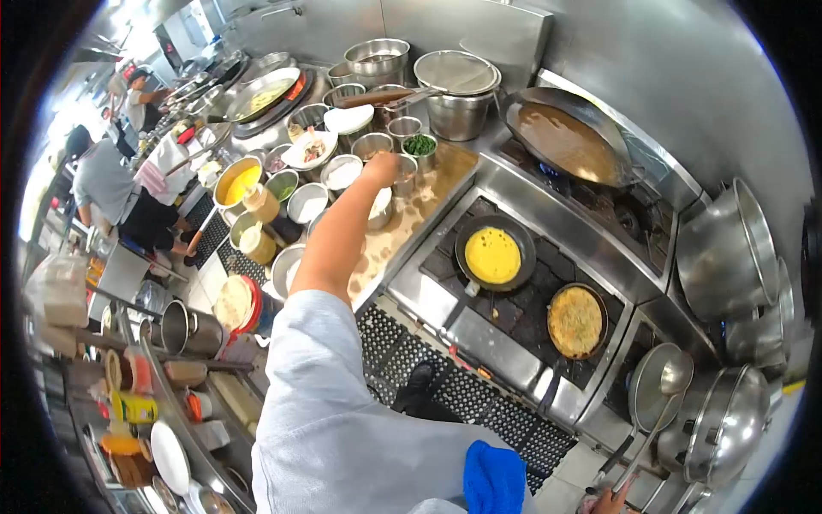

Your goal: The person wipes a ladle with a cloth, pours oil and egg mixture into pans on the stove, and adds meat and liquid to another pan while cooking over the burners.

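Note:
My left hand [383, 168] reaches out over a group of metal ingredient containers. It is just beside a container of chopped greens [419, 146] and a small steel container [405, 178]; its fingers are hidden, so I cannot see whether they hold anything. At the bottom edge, my right hand [610, 502] is closed around the long handle of a ladle [676, 374]. The ladle's bowl lies over a steel pan [652, 390]. On the stove, one frying pan [528, 244] holds a round of yellow egg [492, 255]. Another holds a browned omelette-like round [577, 320].
A wok of brown liquid [569, 141] stands on the back burner, with large steel pots [728, 253] to its right. A strainer [458, 73] rests on a pot. Two people [107, 184] work at far left. Perforated black matting [467, 403] covers the floor.

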`<action>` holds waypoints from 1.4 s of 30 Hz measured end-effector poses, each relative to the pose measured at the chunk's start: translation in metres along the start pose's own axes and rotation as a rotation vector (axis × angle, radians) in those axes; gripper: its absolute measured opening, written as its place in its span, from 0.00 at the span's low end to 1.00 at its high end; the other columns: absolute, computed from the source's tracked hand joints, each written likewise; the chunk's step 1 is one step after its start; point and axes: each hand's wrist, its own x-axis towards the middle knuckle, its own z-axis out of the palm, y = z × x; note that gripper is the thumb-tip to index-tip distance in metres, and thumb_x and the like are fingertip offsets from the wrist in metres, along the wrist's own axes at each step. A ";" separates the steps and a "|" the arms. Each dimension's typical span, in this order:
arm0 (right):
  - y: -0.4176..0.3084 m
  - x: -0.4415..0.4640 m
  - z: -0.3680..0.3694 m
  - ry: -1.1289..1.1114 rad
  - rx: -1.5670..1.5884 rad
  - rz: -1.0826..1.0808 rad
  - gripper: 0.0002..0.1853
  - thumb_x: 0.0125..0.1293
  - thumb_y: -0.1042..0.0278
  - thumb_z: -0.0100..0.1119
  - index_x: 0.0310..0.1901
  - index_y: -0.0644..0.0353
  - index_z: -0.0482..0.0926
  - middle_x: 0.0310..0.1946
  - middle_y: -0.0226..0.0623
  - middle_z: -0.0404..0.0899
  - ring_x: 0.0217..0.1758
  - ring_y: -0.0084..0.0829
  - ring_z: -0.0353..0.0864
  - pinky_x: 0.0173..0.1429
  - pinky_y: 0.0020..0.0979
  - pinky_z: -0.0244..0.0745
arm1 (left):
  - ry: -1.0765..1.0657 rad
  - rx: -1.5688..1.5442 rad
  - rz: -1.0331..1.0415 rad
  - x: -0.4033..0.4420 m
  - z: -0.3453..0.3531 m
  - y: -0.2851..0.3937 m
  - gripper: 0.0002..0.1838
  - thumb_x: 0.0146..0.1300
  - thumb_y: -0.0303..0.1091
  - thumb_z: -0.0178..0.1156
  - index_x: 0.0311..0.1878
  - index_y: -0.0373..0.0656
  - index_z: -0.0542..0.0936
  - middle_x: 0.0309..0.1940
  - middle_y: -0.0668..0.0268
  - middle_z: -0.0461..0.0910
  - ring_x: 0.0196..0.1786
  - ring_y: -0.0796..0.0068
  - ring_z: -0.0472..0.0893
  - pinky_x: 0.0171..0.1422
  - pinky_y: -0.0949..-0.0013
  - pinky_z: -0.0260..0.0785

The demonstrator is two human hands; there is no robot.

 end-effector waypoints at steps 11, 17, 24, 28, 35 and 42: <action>0.032 0.008 0.072 0.240 0.165 -0.377 0.24 0.60 0.71 0.54 0.60 0.62 0.67 0.20 0.32 0.70 0.18 0.20 0.61 0.21 0.25 0.57 | -0.677 -0.153 0.018 0.055 0.040 -0.011 0.54 0.39 0.67 0.62 0.62 0.34 0.62 0.57 0.47 0.69 0.61 0.56 0.68 0.65 0.60 0.58; 0.028 0.005 0.089 0.306 0.100 -0.301 0.20 0.59 0.70 0.55 0.55 0.63 0.72 0.16 0.30 0.65 0.19 0.23 0.61 0.23 0.29 0.60 | -0.779 -0.297 0.179 0.081 0.096 -0.030 0.39 0.46 0.54 0.61 0.58 0.38 0.69 0.52 0.50 0.74 0.55 0.55 0.74 0.59 0.62 0.64; -0.022 -0.029 0.088 0.294 0.236 -0.252 0.12 0.59 0.66 0.55 0.39 0.66 0.75 0.15 0.32 0.67 0.16 0.25 0.62 0.21 0.30 0.60 | -0.587 -0.277 0.089 0.052 0.046 -0.017 0.34 0.56 0.60 0.49 0.50 0.35 0.76 0.50 0.48 0.75 0.54 0.54 0.74 0.58 0.58 0.65; -0.021 -0.024 0.088 0.252 0.231 -0.159 0.10 0.58 0.66 0.55 0.34 0.66 0.75 0.14 0.31 0.67 0.15 0.25 0.62 0.19 0.29 0.59 | -0.420 -0.316 -0.009 0.045 0.037 -0.019 0.39 0.59 0.67 0.41 0.44 0.36 0.79 0.46 0.48 0.77 0.51 0.54 0.76 0.56 0.56 0.66; -0.012 -0.017 0.085 0.276 0.321 -0.185 0.08 0.59 0.67 0.53 0.32 0.64 0.74 0.13 0.30 0.67 0.14 0.23 0.63 0.18 0.28 0.58 | -0.130 -0.451 -0.080 0.048 0.042 -0.031 0.30 0.63 0.62 0.41 0.39 0.45 0.81 0.39 0.51 0.79 0.44 0.51 0.78 0.49 0.54 0.68; 0.056 0.046 0.072 0.036 0.379 -0.256 0.18 0.60 0.74 0.50 0.52 0.62 0.64 0.21 0.34 0.73 0.14 0.20 0.66 0.16 0.24 0.60 | 0.093 -0.739 -0.274 0.071 0.074 -0.053 0.22 0.64 0.48 0.44 0.33 0.42 0.81 0.33 0.50 0.80 0.41 0.48 0.78 0.47 0.54 0.69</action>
